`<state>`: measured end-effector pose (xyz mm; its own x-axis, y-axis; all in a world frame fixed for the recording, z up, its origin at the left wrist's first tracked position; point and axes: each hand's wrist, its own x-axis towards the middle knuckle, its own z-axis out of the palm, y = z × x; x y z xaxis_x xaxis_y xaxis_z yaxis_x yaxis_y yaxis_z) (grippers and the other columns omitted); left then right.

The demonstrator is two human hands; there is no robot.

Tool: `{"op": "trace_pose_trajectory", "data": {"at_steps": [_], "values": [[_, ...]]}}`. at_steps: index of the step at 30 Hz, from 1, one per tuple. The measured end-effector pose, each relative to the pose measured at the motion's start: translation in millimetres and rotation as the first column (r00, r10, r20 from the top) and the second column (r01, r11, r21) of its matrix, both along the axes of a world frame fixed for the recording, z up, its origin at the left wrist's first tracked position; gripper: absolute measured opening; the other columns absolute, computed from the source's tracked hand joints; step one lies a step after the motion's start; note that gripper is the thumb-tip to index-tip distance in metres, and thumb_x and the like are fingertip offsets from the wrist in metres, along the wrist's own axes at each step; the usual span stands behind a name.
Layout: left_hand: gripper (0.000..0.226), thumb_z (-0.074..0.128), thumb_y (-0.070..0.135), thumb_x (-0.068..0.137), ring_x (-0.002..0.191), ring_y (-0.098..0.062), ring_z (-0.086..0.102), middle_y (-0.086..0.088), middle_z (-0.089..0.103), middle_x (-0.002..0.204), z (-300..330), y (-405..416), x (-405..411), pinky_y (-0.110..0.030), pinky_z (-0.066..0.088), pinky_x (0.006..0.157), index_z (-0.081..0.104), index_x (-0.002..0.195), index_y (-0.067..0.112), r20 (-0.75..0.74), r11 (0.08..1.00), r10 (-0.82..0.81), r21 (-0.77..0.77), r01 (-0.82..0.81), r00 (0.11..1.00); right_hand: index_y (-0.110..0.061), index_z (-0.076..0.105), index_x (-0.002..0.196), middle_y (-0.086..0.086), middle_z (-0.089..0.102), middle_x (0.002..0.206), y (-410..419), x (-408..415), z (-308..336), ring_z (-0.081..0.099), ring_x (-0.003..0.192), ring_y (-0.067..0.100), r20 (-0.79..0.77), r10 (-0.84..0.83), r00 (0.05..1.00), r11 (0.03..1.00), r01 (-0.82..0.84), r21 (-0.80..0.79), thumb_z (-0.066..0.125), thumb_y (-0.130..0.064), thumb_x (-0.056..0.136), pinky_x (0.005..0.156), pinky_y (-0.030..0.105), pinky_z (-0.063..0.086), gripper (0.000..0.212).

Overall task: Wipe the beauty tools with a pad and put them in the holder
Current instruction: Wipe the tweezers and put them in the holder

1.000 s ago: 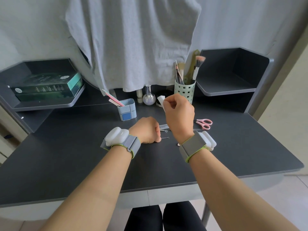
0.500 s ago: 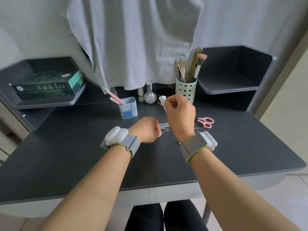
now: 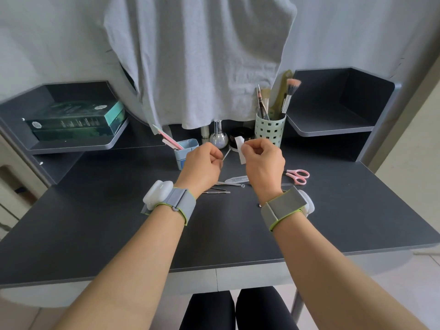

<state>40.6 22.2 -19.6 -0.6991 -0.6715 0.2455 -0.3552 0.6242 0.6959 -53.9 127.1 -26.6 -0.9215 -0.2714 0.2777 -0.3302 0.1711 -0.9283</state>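
My left hand (image 3: 203,166) is raised above the dark desk and pinches a thin metal tool (image 3: 226,154) whose tip points up and right. My right hand (image 3: 263,163) is level with it and grips a white pad (image 3: 240,151), a short gap away from the tool. Below the hands, several metal tools (image 3: 217,192) and a flat silver file (image 3: 238,179) lie on the desk. Pink scissors (image 3: 297,176) lie to the right. A blue holder (image 3: 187,150) with pink files stands behind my left hand. A pale green perforated holder (image 3: 269,130) holds brushes at the back.
A round glass bottle (image 3: 218,138) and a dark jar (image 3: 239,135) stand at the back centre under a hanging grey cloth (image 3: 197,60). Green boxes (image 3: 76,120) fill the left shelf. A corner shelf (image 3: 331,126) stands at the right. The desk's front edge (image 3: 214,264) runs near my forearms.
My left hand has lifted off the desk with a thin metal tool. My right hand has stayed raised with the pad, and the two hands are now at the same height.
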Motion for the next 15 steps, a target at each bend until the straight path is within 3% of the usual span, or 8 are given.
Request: {"op": "trace_pose_trajectory", "data": {"at_steps": [4,10,15], "values": [[0.01,0.063,0.012,0.093,0.067,-0.013,0.064,0.009,0.066,0.075,0.8,-0.2,3.9,-0.034,0.059,0.075,0.071,0.099,0.016,-0.071,0.999,0.018,0.027,-0.016,0.997,-0.02,0.075,0.093,-0.009,0.072,0.086,-3.1,1.5,-2.6,0.063,0.082,0.011,0.132,0.027,0.991,0.998,-0.02,-0.059,0.065,-0.022,0.089,0.079,0.029,0.05,0.011],[0.01,0.064,0.013,0.094,0.072,-0.013,0.067,0.007,0.067,0.076,-0.4,2.1,5.3,-0.041,0.062,0.076,0.073,0.096,0.015,-0.106,0.999,0.027,0.02,-0.025,0.994,-0.02,0.075,0.088,-0.007,0.072,0.083,-11.1,8.7,-7.9,0.061,0.076,0.007,0.289,0.165,0.943,0.976,-0.113,-0.186,0.071,-0.019,0.088,0.078,0.028,0.052,0.005],[0.012,0.062,0.015,0.095,0.073,-0.019,0.07,0.001,0.072,0.081,-0.9,5.5,6.3,-0.042,0.062,0.07,0.073,0.097,0.015,-0.122,0.999,0.013,0.051,-0.007,0.992,-0.014,0.077,0.089,0.0,0.07,0.078,-15.9,16.3,-7.8,0.057,0.073,0.01,0.311,0.32,0.895,0.935,-0.246,-0.256,0.072,-0.016,0.088,0.068,0.027,0.045,0.006]]}}
